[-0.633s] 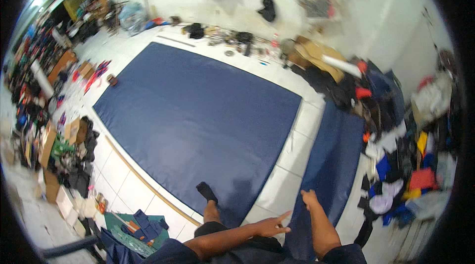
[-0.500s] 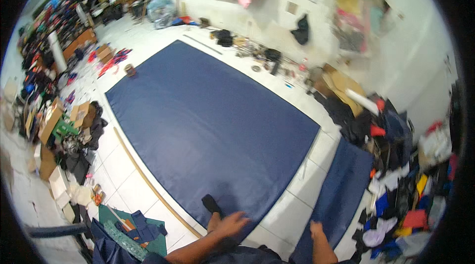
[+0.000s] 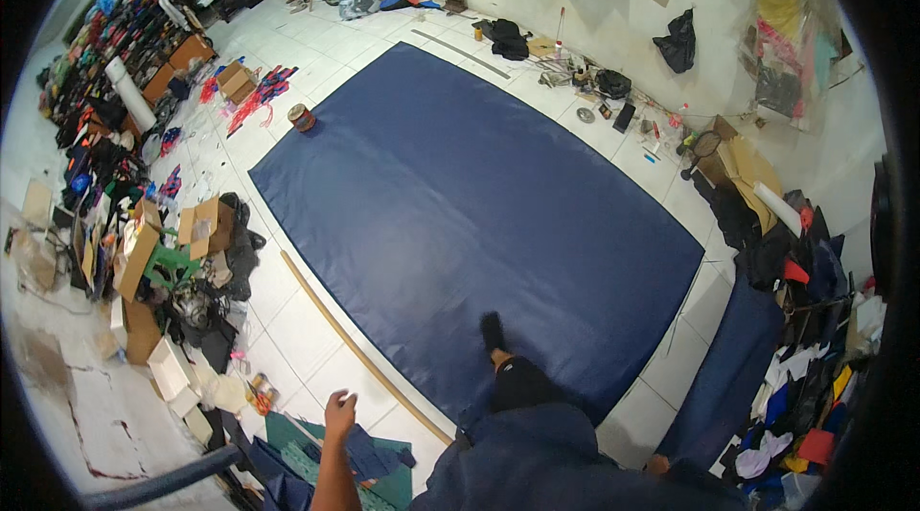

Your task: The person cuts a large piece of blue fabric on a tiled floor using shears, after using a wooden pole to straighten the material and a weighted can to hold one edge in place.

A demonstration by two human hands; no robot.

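Observation:
A large dark blue sheet [image 3: 479, 214] lies spread on the tiled floor, a black-socked foot of mine on its near part. To its right runs a narrower dark blue strip [image 3: 733, 367] of similar material. At that strip's near left edge my right hand [image 3: 657, 464] shows only in part, closed on the edge; my body hides the rest. My left hand [image 3: 340, 412] is raised, empty, with loosely bent fingers. It hovers above a green mat [image 3: 393, 458] with dark blue offcuts [image 3: 369, 453] on it. A tin [image 3: 302, 118] stands on the sheet's far left corner.
A long wooden strip [image 3: 359, 343] lies along the sheet's left side, a metal ruler [image 3: 460, 53] beyond its far edge. Open cardboard boxes [image 3: 206, 226] and piled goods line the left. Fabric scraps [image 3: 815, 406] heap at the right; small tools [image 3: 585, 80] lie by the wall.
My left hand has swung left, from over the large sheet to above the green mat. My right hand stays by the strip's edge, now mostly hidden. The view has shifted.

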